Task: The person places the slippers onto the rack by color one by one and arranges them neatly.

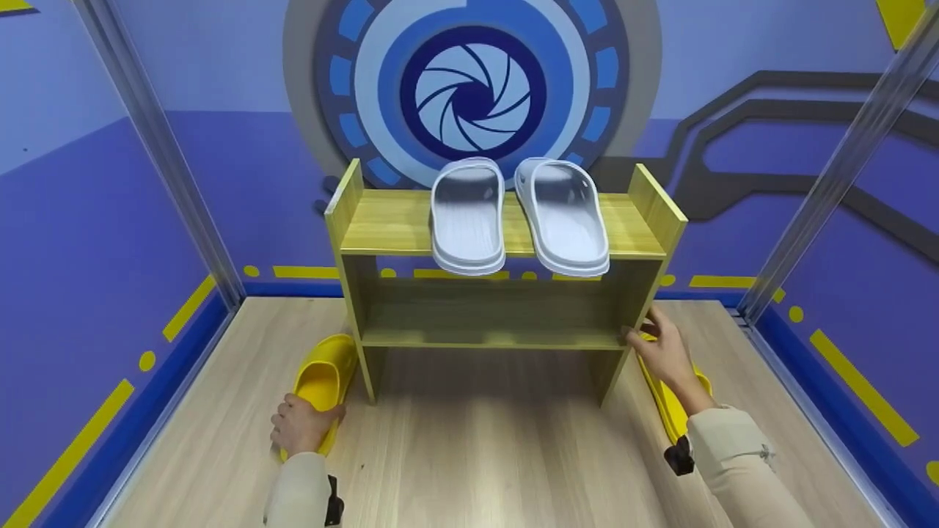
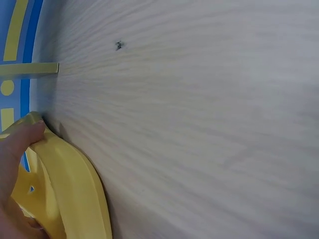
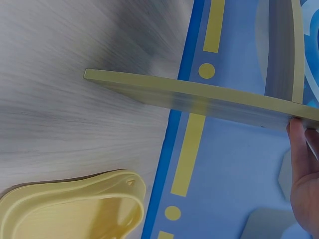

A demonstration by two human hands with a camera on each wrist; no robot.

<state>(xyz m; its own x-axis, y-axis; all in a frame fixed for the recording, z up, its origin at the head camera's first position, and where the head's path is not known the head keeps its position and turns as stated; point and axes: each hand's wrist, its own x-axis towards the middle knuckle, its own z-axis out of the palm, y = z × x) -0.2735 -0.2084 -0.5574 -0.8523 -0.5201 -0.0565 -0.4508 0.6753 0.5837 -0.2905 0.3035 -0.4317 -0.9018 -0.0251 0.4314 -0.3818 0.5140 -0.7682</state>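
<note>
A yellow clog (image 1: 339,357) stands on the floor at the left, beside a wooden shoe rack (image 1: 484,315). My left hand (image 1: 302,425) grips its heel end, with the thumb on the inner side in the left wrist view. With fairly straight fingers, my right hand (image 1: 669,358) touches the front of the rack's right side panel (image 3: 199,94), at about the lower shelf's height. Under that forearm lies a second yellow clog (image 1: 662,396), apart from the hand and partly hidden. On the top shelf sit two light grey clogs, a left one (image 1: 469,220) and a right one (image 1: 568,216).
Behind the rack rises a blue and purple printed wall (image 1: 242,183). Metal posts, one left (image 1: 165,154) and one right (image 1: 829,169), mark the corners. The wood-grain floor panel (image 1: 477,455) extends in front of the rack.
</note>
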